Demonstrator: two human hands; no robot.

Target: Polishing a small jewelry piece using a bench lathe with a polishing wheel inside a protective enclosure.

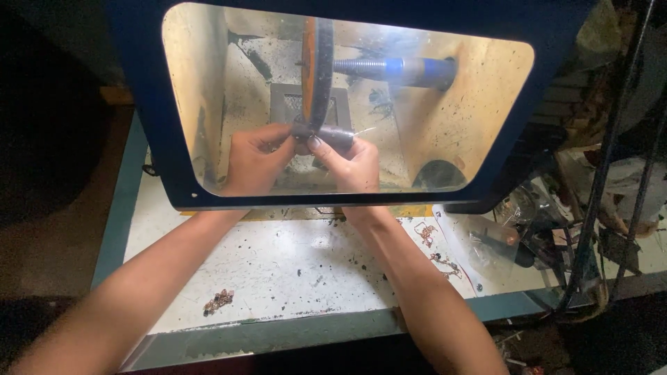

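- A small dark metal piece (325,135) sits pressed against the lower rim of the upright wheel (316,69), seen edge-on, orange on its left face and dark on its rim.
- The left hand (256,161) pinches the left end of the piece, fingers curled close together just left of the wheel.
- The right hand (349,164) grips the right end of the piece, thumb on top, just below and right of the wheel; both hands touch the piece.
- A threaded shaft (392,69) with a blue band runs from the wheel to the right.
- A dark blue hood with a clear window (479,139) surrounds the wheel; both hands work behind the window.
- Below the hood, the white speckled desk (278,271) carries small reddish chain bits (217,301) near its front edge, well away from the wheel.
- Clear plastic bags (500,239) lie on the desk, down and to the right of the wheel.
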